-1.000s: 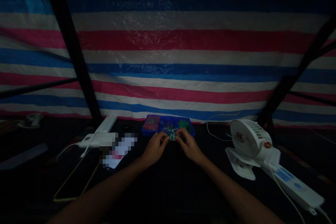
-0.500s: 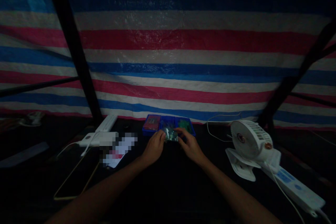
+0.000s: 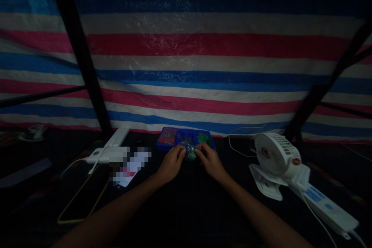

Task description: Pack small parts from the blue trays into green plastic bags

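On a dark table, my left hand (image 3: 171, 164) and my right hand (image 3: 211, 161) meet just in front of a blue compartment tray (image 3: 162, 146). Both pinch a small clear plastic packet (image 3: 190, 151) with greenish parts inside, held between the fingertips. The tray has a red item in its left cell, clear packets in the middle and green pieces on the right. The light is dim and the packet's contents are too small to name.
A white clip fan (image 3: 276, 161) and a white power strip (image 3: 325, 207) lie at the right. At the left are a white power bank (image 3: 109, 155), a white box (image 3: 118, 136), a dark phone (image 3: 81, 197) and a blurred card (image 3: 130, 166). A striped tarp (image 3: 186, 58) hangs behind.
The hands lifted the packet slightly toward the tray half a second ago, then drew closer together around it; both stay near the tray's front edge.
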The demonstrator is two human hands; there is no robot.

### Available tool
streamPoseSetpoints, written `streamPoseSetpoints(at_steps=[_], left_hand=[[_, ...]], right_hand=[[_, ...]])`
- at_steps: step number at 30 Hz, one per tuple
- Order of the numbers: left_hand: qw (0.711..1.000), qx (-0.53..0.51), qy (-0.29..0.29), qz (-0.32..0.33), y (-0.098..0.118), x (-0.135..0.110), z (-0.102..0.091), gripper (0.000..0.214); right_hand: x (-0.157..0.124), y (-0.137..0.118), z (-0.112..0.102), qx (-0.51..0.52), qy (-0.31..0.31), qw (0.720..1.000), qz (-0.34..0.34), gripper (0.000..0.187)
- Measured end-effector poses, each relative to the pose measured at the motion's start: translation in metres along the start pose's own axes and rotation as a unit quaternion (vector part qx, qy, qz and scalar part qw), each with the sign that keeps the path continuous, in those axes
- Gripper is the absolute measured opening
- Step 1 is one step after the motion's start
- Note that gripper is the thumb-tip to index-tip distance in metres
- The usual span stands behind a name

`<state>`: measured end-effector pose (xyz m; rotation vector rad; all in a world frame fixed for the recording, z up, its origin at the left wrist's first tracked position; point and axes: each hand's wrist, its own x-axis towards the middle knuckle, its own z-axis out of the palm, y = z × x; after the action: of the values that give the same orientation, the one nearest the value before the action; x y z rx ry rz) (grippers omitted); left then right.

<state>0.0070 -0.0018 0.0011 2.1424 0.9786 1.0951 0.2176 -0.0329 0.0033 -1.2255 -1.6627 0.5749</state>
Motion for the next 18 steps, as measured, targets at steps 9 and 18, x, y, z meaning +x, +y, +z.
streamPoseSetpoints(at_steps=[9,18], left_hand=[[0.999,-0.03,-0.005,0.014,-0.0072,-0.0014,0.0048,0.037],[0.999,-0.017,0.012,0.038,-0.0069,-0.0014,0.0035,0.039]], right_hand=[[-0.0007,-0.0038,-0.0002,0.049,0.006,0.999,0.002,0.023],[-0.0001,-0.0011,0.0003,0.032,0.003,0.999,-0.001,0.023]])
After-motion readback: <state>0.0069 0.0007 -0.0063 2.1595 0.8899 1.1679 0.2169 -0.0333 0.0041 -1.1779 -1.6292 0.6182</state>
